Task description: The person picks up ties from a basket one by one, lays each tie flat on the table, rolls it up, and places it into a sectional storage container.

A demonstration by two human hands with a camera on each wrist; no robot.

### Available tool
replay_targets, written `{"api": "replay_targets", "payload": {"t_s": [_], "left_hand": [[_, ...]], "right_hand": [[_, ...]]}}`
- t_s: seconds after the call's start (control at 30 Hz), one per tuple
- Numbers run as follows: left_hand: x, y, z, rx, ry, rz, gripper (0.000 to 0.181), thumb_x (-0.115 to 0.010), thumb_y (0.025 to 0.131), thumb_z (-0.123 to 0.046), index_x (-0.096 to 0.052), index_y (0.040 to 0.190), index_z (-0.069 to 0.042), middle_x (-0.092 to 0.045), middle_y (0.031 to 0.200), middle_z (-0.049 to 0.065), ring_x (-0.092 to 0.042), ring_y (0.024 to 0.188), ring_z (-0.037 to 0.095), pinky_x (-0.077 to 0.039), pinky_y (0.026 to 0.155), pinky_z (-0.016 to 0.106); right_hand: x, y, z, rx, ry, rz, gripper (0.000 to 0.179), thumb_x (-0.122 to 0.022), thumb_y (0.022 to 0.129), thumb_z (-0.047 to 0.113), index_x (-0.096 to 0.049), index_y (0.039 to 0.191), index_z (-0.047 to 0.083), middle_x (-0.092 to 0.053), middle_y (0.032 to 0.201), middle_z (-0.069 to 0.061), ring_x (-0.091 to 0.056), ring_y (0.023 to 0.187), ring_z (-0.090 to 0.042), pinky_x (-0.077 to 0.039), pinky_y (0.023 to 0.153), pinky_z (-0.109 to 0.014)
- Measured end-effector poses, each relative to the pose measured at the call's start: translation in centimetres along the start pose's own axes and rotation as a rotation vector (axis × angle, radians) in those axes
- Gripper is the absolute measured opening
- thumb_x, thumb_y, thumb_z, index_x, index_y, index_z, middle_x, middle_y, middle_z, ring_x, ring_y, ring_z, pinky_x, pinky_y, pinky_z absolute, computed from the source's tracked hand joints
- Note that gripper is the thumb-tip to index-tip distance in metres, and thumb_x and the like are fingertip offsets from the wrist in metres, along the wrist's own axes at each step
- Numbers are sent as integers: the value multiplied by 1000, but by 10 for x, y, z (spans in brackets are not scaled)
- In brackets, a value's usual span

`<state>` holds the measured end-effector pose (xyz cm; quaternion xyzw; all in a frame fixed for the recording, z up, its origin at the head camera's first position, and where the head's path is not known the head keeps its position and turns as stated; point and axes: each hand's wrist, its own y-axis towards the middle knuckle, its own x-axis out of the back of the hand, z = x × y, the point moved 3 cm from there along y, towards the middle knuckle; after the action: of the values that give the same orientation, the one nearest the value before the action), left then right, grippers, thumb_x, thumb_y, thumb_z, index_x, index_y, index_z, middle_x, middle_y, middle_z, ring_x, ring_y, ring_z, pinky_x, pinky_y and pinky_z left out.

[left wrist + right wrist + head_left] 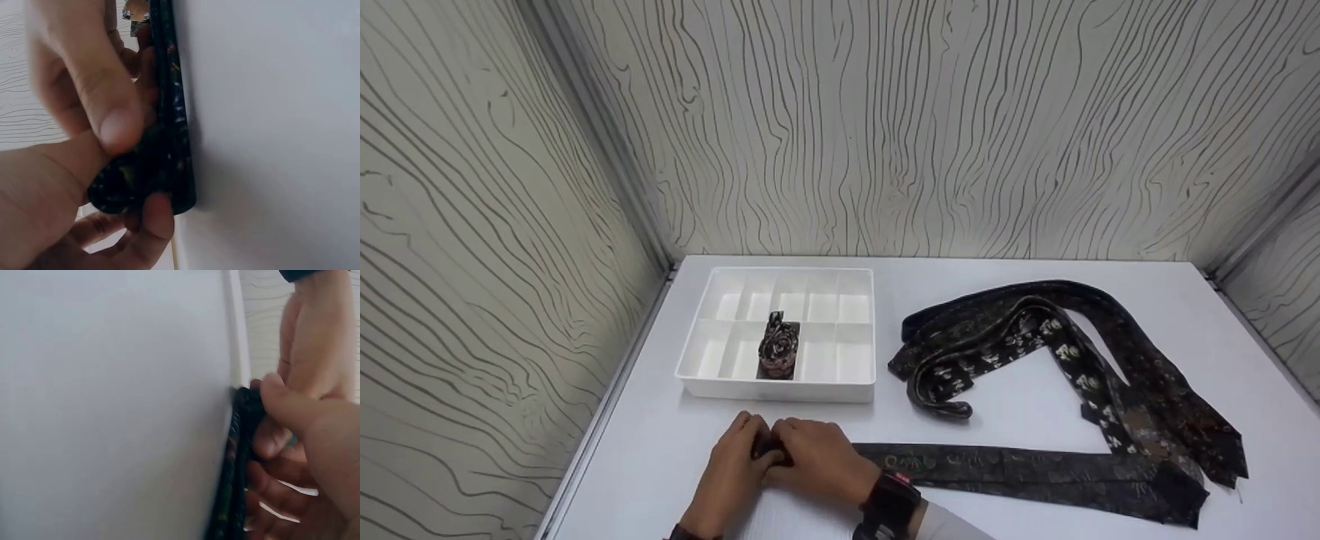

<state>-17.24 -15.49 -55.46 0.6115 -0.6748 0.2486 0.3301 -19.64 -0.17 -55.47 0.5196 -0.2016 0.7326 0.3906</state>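
A dark patterned necktie (pixel 997 469) lies lengthwise along the table's front, its left end bunched between both hands. My left hand (pixel 735 457) holds that end from the left, thumb and fingertips against the fabric. From the other side my right hand (pixel 821 457) pinches it, the two hands nearly meeting. In the left wrist view the gripped tie end (pixel 140 174) shows as a thick folded loop, with a thumb pressing on it. The right wrist view shows the tie's edge (pixel 228 478) standing close against the white tabletop, fingers curled behind it.
Just beyond the hands stands a white divided box (pixel 780 390), with a rolled brown patterned tie (pixel 778 349) in one front compartment. More dark ties (pixel 1147 360) lie loosely bent and overlapping at the right. Wood-grain panels (pixel 885 127) close off the back and sides.
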Motion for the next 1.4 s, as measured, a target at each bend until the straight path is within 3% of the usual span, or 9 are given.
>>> {"api": "replay_targets", "payload": {"t_s": [0.2,0.33,0.53,0.67,0.8,0.9,1.03,1.23,1.4], "left_hand": [[3,1,-2,-47,0,-12,32,-85,89,-15,-53,89,-18,-47,92,-6,-47,82,6,-42,71,22],[11,-1,4,-73,-97,91,27,-89,85,-21,-65,98,-16,-54,104,-2,-54,94,9,-49,81,24],[23,-4,13,-130,-270,198,39,-82,78,5,-63,109,-10,-64,109,6,-63,95,15,-57,80,27],[22,-6,13,-156,-177,141,26,-88,82,-7,-69,92,-21,-67,111,-4,-58,106,14,-55,92,32],[16,-4,9,-159,-127,159,30,-90,79,-3,-73,94,-23,-64,121,-3,-59,115,21,-57,98,34],[13,-2,5,-193,-75,178,34,-86,78,5,-73,98,-19,-63,120,-1,-63,111,21,-60,94,33],[13,-2,-2,-269,57,145,31,-85,78,4,-75,96,-19,-68,110,-5,-60,102,16,-57,89,34],[14,-1,-5,-292,46,135,35,-90,79,-3,-71,104,-19,-71,108,-7,-61,103,16,-56,92,35],[13,-2,-3,-280,32,151,39,-89,77,-1,-71,106,-20,-68,110,-7,-61,103,16,-56,93,36]], "right_hand": [[-5,5,1,-28,114,-36,24,-83,90,41,-68,95,23,-59,76,14,-46,68,2,-37,61,-17],[-7,5,-1,-22,150,-23,20,-85,89,32,-70,93,21,-61,78,13,-49,70,2,-40,63,-16],[-10,4,-8,-56,228,-9,21,-86,88,32,-80,105,22,-65,88,13,-53,78,3,-44,70,-18],[-11,3,-8,-38,212,16,22,-83,91,32,-81,111,24,-65,94,12,-55,82,2,-46,74,-18],[-12,2,-9,-65,254,30,24,-82,91,21,-79,115,23,-71,101,10,-62,91,-2,-52,83,-23],[-7,0,-11,-89,325,38,39,-83,89,17,-71,126,21,-76,108,8,-68,98,-6,-55,89,-26],[6,-3,-14,-73,310,63,54,-90,82,31,-66,129,22,-73,113,9,-67,96,-5,-54,85,-24],[12,-5,-18,-60,204,31,42,-93,78,38,-69,109,23,-62,102,12,-55,86,1,-48,76,-19],[6,-11,-19,-58,233,32,41,-91,81,33,-67,114,25,-63,93,15,-55,82,2,-47,74,-18]]}}
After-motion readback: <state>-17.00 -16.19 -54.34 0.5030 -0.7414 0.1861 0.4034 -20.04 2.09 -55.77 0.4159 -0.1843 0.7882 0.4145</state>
